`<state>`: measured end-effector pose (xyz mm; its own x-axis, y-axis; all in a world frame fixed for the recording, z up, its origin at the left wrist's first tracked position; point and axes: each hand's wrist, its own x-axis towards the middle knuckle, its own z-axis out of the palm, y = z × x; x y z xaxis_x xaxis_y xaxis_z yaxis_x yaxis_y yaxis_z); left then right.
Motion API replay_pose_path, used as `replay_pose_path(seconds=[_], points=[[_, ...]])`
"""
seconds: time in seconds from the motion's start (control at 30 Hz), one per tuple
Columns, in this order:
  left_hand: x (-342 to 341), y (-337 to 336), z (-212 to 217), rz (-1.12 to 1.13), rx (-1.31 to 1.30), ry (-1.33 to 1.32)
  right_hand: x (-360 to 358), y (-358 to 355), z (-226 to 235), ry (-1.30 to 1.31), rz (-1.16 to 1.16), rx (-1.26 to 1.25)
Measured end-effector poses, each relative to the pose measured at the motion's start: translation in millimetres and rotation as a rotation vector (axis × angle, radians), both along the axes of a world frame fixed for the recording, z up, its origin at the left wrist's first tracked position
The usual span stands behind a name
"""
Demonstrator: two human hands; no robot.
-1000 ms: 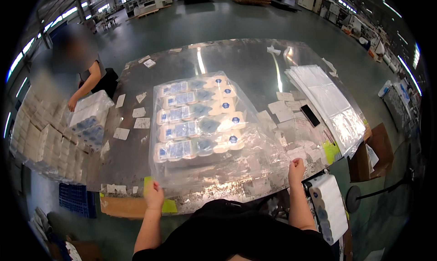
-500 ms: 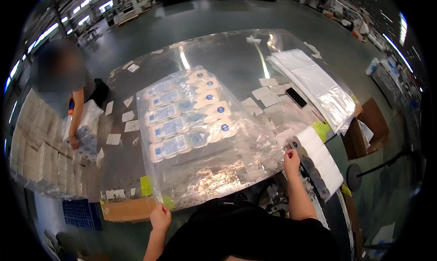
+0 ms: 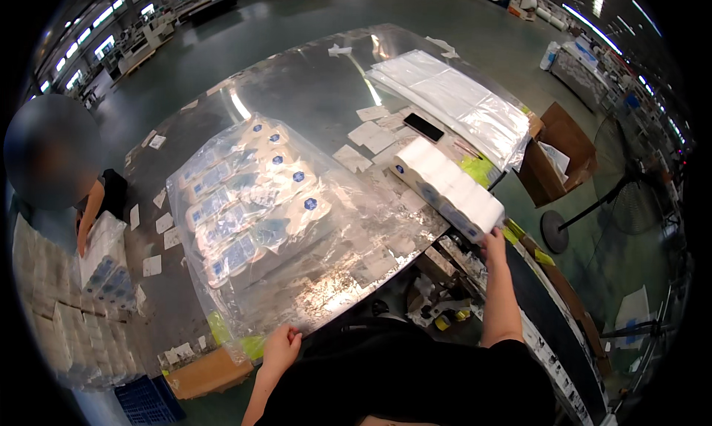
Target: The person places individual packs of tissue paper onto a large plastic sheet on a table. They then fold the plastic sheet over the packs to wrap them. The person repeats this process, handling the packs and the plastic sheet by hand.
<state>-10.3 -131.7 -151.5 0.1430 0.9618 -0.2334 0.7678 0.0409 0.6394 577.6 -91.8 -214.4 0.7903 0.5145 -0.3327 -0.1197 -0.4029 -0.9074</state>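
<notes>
My right hand [image 3: 493, 248] is at the near end of a long white pack of tissue rolls [image 3: 449, 190], its fingers bent against that end. The pack lies over the table's right edge. My left hand [image 3: 282, 348] has its fingers curled at the table's front edge, beside the clear plastic bag [image 3: 348, 240]; whether any film is between the fingers cannot be made out. Inside the bag, several similar packs [image 3: 245, 249] with blue printing lie side by side in rows on the metal table [image 3: 297, 99].
Flat plastic bags [image 3: 452, 92] are stacked at the far right, near a black phone [image 3: 423, 127] and paper scraps [image 3: 371, 136]. A cardboard box [image 3: 556, 155] and fan [image 3: 623, 188] stand beyond. At left, a co-worker's arm [image 3: 90, 211] reaches to wrapped packs [image 3: 107, 259].
My right hand has gone from the bag's edge to the loose pack's near end. That pack has moved farther onto the table. The whole view has swung right.
</notes>
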Motion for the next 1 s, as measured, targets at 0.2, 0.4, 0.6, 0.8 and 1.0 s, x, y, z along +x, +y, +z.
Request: replay_pose_path(seconds=[0.2,0.4,0.6,0.8,1.0], points=[[19,17,10,-0.134,0.083,0.007,-67,21,11,0.446,0.278,0.196],[24,14,3,-0.182,0.066,-0.01,-61,65,-24,-0.595,0.138,-0.019],[21,9,5,-0.161,-0.01,0.002,-85,77,-68,0.024,0.266,0.091],[12,11,5,-0.154,-0.085,-0.076,-104,63,-85,0.316,0.304,0.121],[9,12,20,-0.026,0.215,-0.104,-137,39,-71,0.343,0.535,0.147]])
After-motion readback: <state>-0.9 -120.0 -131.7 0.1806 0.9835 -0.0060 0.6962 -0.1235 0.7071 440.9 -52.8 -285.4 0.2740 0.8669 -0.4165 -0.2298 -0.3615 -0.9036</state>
